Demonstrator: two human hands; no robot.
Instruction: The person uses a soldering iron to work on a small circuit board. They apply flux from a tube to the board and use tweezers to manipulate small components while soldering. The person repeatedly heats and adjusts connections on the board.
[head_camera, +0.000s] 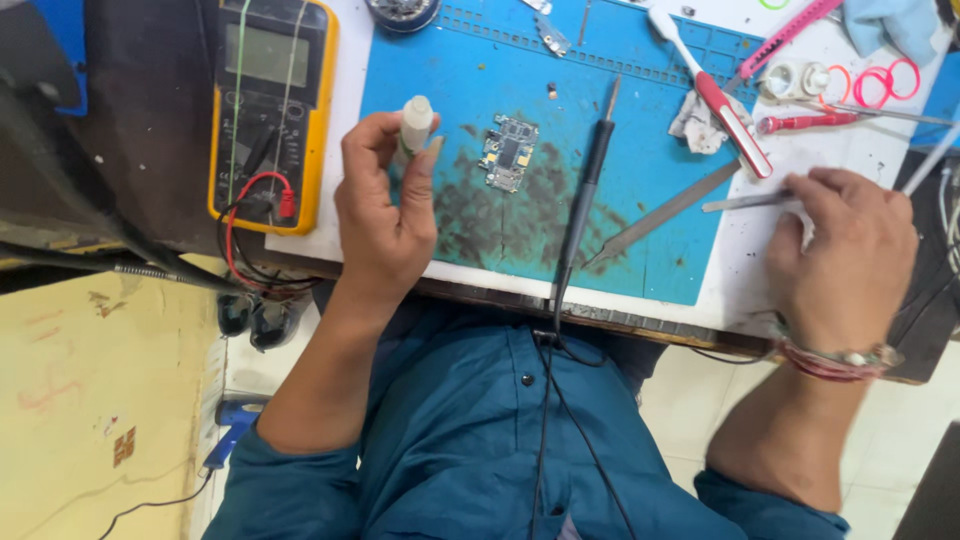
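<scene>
1. The left hand (385, 205), left of centre in the frame, has its fingers curled shut around one small white tube (414, 123), held upright above the left edge of the blue work mat (640, 190).
2. The right hand (845, 255), at the right of the frame, pinches the handle of one pair of metal tweezers (745, 202) between thumb and fingertips; the other fingers are loosely bent. The tweezers point left over the white table edge.
3. One small circuit board (508, 152) lies on the mat in the upper middle, just right of the tube, apart from both hands.
4. One black soldering iron (585, 195) lies across the mat, its cord running down over the teal shirt.
5. One yellow multimeter (268, 110) sits at the upper left, with a red lead plugged in.
6. One white-and-red brush (715, 95) lies at the upper right.
7. Three pink rings (880, 80) show at the upper right corner.
</scene>
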